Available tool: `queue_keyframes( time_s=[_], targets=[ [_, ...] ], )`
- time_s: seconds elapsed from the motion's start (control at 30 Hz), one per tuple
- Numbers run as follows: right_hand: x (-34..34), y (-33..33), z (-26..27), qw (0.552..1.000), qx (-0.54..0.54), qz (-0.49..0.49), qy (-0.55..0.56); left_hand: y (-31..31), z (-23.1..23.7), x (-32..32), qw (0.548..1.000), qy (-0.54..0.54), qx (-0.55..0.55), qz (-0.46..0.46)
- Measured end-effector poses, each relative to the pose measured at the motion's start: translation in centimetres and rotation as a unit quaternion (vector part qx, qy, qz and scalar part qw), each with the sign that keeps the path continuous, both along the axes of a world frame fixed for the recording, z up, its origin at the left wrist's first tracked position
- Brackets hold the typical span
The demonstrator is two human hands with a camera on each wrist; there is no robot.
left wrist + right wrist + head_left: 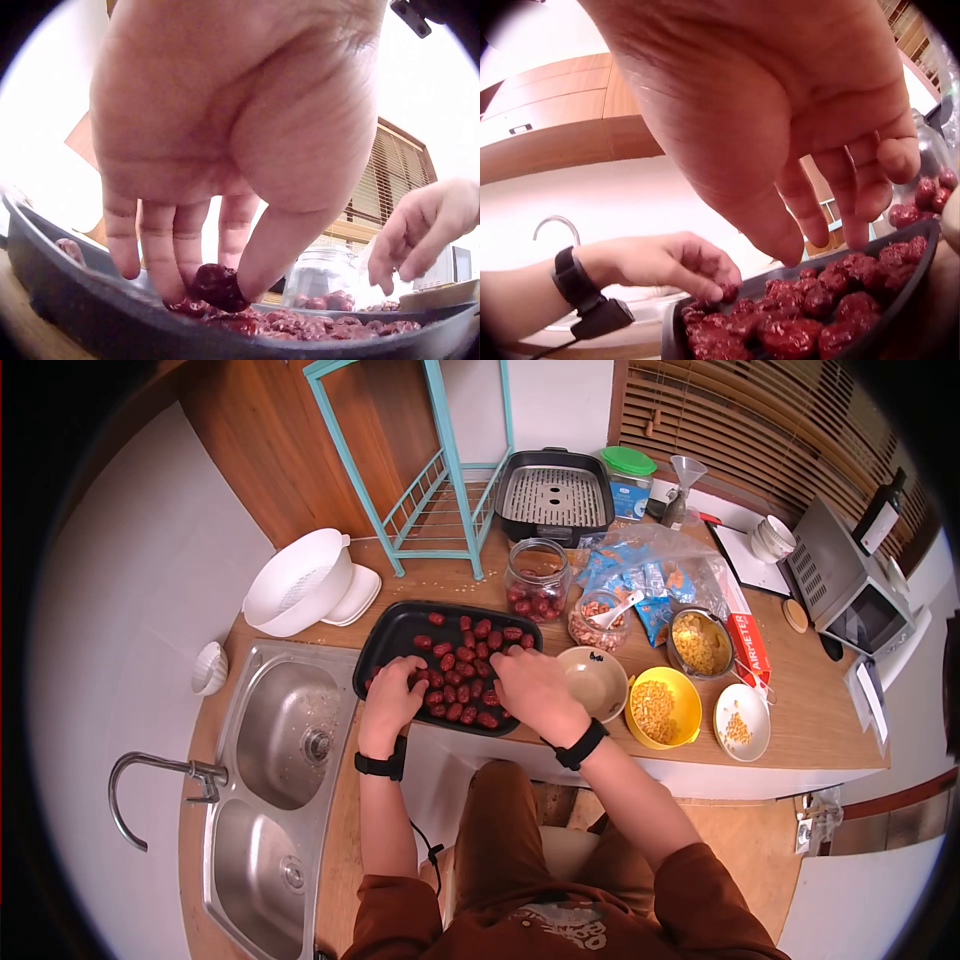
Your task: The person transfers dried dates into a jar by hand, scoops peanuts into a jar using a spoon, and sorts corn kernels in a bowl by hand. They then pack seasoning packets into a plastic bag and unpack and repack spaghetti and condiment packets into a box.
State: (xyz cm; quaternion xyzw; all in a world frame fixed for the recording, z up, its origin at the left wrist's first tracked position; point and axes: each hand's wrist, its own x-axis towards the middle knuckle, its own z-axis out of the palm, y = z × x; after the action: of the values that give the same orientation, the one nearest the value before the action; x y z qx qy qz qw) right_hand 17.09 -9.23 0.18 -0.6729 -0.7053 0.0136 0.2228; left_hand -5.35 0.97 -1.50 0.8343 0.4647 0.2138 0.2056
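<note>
Dark red dried dates (465,670) lie spread in a black rectangular tray (388,643) at the counter's front edge. Over the tray's left end, my left hand (393,698) pinches one wrinkled date (217,287) between thumb and fingertips, low over the others. My right hand (540,685) hangs above the right side of the tray. Its fingers point down, slightly bent and spread, and nothing shows between thumb and fingers in the right wrist view. Behind the tray stands a glass jar (538,572) partly filled with the same dates.
To the left is a steel double sink (285,735) with a tap (165,762). On the right stand a beige bowl (592,682), a yellow bowl (683,710) of corn kernels, a white dish (742,722) and a jar of peanuts (598,622). A teal rack (467,510) rises behind.
</note>
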Motion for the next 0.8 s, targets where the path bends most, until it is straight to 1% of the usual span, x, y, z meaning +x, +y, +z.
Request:
queue_keyframes(
  time_s=[0.03, 0.07, 0.1, 0.13, 0.17, 0.27, 0.33, 0.37, 0.43, 0.47, 0.53, 0.57, 0.6, 0.63, 0.67, 0.73, 0.77, 0.8],
  targets=[
    [-0.1, 0.2, -0.7, 1.000, 0.003, -0.001, -0.024, -0.1, 0.4, 0.2, 1.000, -0.023, -0.002, 0.001],
    [-0.2, 0.3, -1.4, 0.999, 0.006, -0.003, -0.049, -0.2, 0.7, 0.3, 1.000, -0.023, -0.001, 0.001],
    [-0.1, 0.6, -2.0, 0.999, 0.006, -0.004, -0.048, -0.3, 1.0, 0.5, 0.999, -0.046, 0.001, -0.007],
    [-0.1, 0.7, -2.1, 0.998, -0.014, -0.002, -0.061, -0.3, 1.3, 0.6, 0.997, -0.069, 0.004, -0.016],
    [0.0, 0.9, -2.3, 0.997, -0.035, -0.002, -0.075, -0.4, 1.5, 0.8, 0.997, -0.069, 0.005, -0.019],
    [0.0, 1.2, -2.6, 0.996, -0.051, -0.011, -0.071, -0.5, 2.2, 1.6, 0.995, -0.096, 0.011, -0.036],
    [-0.1, 1.3, -2.7, 0.995, -0.051, -0.016, -0.079, 0.0, 3.1, 2.4, 0.990, -0.118, 0.032, -0.071],
    [-0.2, 1.3, -2.7, 0.995, -0.051, -0.018, -0.087, 0.2, 3.9, 3.0, 0.990, -0.118, 0.028, -0.073],
    [-0.6, 1.3, -2.6, 0.994, -0.053, -0.018, -0.097, 0.9, 5.8, 5.0, 0.982, -0.128, 0.082, -0.113],
    [-0.6, 1.4, -2.7, 0.993, -0.053, -0.016, -0.108, 1.2, 6.7, 6.2, 0.982, -0.131, 0.079, -0.113],
    [-0.7, 1.6, -3.1, 0.991, -0.051, -0.012, -0.121, 2.0, 8.4, 9.0, 0.967, -0.165, 0.120, -0.154],
    [-0.8, 1.6, -3.3, 0.991, -0.048, -0.006, -0.129, 2.5, 9.0, 10.5, 0.968, -0.167, 0.113, -0.152],
    [-0.8, 1.7, -2.7, 0.989, -0.081, -0.002, -0.125, 3.3, 9.6, 12.2, 0.956, -0.181, 0.146, -0.181],
    [-0.7, 1.8, -2.4, 0.988, -0.088, -0.003, -0.124, 4.3, 9.9, 13.7, 0.941, -0.194, 0.181, -0.210],
    [-0.6, 2.0, -2.3, 0.990, -0.075, 0.001, -0.122, 5.6, 9.8, 15.0, 0.942, -0.194, 0.173, -0.211],
    [-0.2, 1.8, -1.3, 0.993, -0.070, 0.007, -0.096, 7.9, 8.9, 17.5, 0.945, -0.108, 0.195, -0.241],
    [0.1, 1.7, -0.2, 0.994, -0.074, 0.010, -0.075, 8.6, 8.5, 18.1, 0.947, -0.106, 0.185, -0.242],
    [0.5, 1.8, 0.8, 0.996, -0.075, 0.012, -0.051, 9.7, 8.6, 18.6, 0.948, -0.054, 0.167, -0.265]
  ],
)
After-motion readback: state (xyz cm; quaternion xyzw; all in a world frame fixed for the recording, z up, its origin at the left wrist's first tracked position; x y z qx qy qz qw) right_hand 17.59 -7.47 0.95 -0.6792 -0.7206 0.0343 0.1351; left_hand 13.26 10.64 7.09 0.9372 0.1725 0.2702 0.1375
